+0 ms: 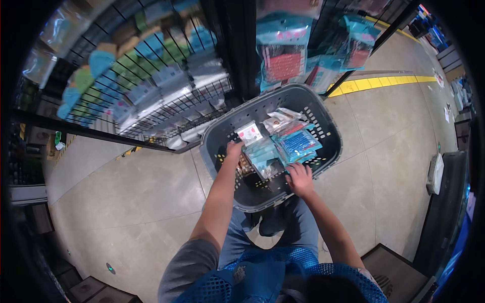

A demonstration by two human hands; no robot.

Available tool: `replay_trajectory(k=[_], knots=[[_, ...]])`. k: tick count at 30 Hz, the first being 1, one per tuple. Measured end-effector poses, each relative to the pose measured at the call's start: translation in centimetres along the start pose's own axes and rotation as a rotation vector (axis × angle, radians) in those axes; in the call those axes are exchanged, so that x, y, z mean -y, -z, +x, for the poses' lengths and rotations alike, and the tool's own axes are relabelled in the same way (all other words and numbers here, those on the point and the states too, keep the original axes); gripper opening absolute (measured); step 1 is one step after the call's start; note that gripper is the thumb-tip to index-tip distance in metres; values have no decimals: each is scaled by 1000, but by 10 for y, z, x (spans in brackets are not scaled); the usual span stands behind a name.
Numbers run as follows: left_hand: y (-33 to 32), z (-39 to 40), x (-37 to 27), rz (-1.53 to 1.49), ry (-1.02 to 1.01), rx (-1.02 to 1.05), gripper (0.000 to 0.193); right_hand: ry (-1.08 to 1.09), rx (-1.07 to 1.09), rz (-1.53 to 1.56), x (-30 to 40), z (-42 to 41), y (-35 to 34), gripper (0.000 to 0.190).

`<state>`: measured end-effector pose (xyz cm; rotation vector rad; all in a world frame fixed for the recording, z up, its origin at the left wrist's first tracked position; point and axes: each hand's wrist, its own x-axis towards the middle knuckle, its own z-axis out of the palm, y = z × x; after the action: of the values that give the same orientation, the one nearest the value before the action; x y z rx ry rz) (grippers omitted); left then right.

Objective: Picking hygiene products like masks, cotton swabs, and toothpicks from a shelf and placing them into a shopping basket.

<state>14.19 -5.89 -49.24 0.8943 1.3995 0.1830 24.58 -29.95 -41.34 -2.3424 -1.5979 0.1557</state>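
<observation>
A grey plastic basket (271, 206) with a perforated wall stands before me, several packages inside. At its left side my left hand (235, 150) touches or holds the edge of a white packet (249, 133) with pink marks; its fingertips are partly hidden. Just below that hand lies a brown package (245, 165). My right hand (299, 178) reaches over the near right side, fingers spread against the lower edge of a teal packet with blue contents (297, 145). Between my hands are pale teal packets (262, 151) and a clear-fronted packet (269, 169). White pouches (282, 120) lie at the far side.
A black wire rack (144, 142) with blue, green and white packs stands left of the basket. Teal bags with red contents (284, 66) hang beyond it. Yellow tape (379, 85) marks the concrete floor (401, 125). Brown boxes (394, 272) sit at lower right.
</observation>
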Motion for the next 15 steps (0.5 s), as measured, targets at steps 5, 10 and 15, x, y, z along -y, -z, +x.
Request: replay_trajectory(k=[5, 10, 15], knots=[[-22, 74, 28, 31, -108, -22, 59, -73, -44, 165, 5, 7, -29, 20], [-25, 111, 39, -219, -146, 29, 30, -31, 18, 197, 11, 15, -35, 12], [-24, 95, 23, -137, -24, 132, 27, -14, -20, 256, 8, 15, -35, 10]])
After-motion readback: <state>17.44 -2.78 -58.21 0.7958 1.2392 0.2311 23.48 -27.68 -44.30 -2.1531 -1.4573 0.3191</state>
